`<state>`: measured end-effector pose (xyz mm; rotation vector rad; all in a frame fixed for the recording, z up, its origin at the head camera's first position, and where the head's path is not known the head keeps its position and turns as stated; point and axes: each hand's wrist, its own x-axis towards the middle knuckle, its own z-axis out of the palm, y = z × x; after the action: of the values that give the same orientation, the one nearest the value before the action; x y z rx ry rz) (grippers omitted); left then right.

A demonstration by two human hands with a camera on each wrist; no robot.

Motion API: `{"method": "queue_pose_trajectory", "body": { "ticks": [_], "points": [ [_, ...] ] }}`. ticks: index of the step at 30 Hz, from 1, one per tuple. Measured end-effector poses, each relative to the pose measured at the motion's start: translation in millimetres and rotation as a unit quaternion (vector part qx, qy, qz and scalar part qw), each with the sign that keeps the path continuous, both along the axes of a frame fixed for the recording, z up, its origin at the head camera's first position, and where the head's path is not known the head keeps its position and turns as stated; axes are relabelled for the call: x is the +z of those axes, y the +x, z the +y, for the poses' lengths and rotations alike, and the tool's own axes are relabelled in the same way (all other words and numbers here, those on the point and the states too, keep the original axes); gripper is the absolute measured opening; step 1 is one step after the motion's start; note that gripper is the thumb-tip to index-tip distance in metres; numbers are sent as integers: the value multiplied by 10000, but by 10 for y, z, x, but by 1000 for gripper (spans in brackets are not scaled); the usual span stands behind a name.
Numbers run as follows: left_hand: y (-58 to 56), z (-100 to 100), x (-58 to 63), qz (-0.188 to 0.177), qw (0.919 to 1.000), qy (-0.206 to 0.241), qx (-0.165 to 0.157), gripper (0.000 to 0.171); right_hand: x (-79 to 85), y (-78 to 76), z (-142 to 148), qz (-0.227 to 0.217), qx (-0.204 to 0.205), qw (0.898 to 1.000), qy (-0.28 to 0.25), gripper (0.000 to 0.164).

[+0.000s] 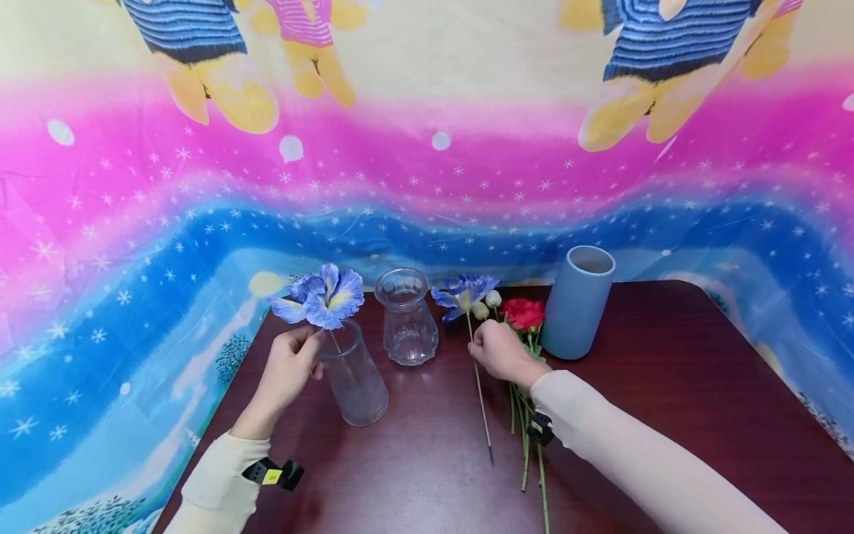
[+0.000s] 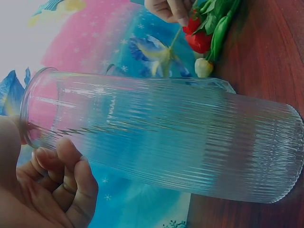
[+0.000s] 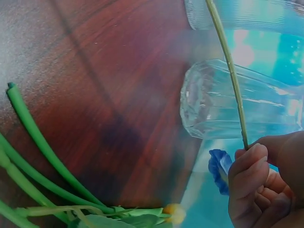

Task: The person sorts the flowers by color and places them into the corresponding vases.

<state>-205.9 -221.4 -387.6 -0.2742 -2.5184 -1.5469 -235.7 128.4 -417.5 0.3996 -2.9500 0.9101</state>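
Observation:
My left hand (image 1: 290, 363) is at the rim of a ribbed clear glass vase (image 1: 356, 386), thumb and forefinger pinching a blue iris (image 1: 330, 297) just below its bloom. The iris's thin stem (image 1: 343, 352) runs down inside that vase. My right hand (image 1: 503, 348) pinches the stem of a second blue iris (image 1: 465, 293), whose long stem (image 3: 230, 71) hangs over the table. Under the right wrist lies a bunch with a red flower (image 1: 523, 313), pale buds (image 1: 480, 310) and green stems (image 3: 52, 152).
A smaller faceted glass vase (image 1: 410, 330) stands between the hands. A blue-grey opaque vase (image 1: 579, 304) stands at the right, behind the bunch. The dark red wooden table (image 1: 674, 386) ends at a patterned cloth backdrop (image 1: 427, 193).

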Motion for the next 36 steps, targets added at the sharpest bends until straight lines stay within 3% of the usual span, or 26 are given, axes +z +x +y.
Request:
{"method": "queue_pose_trajectory", "body": {
  "ticks": [13,30,36],
  "points": [
    [0,5,9,-4,10000,58,41,42,206,26,54,512,-159,9984,-177,50],
    [10,2,6,3,10000,97,-7,41,431,167,113,389,-164,9974,-592,47],
    [-1,10,3,-17,9999,122,25,40,525,230,99,546,-190,9964,-617,41]
  ]
}}
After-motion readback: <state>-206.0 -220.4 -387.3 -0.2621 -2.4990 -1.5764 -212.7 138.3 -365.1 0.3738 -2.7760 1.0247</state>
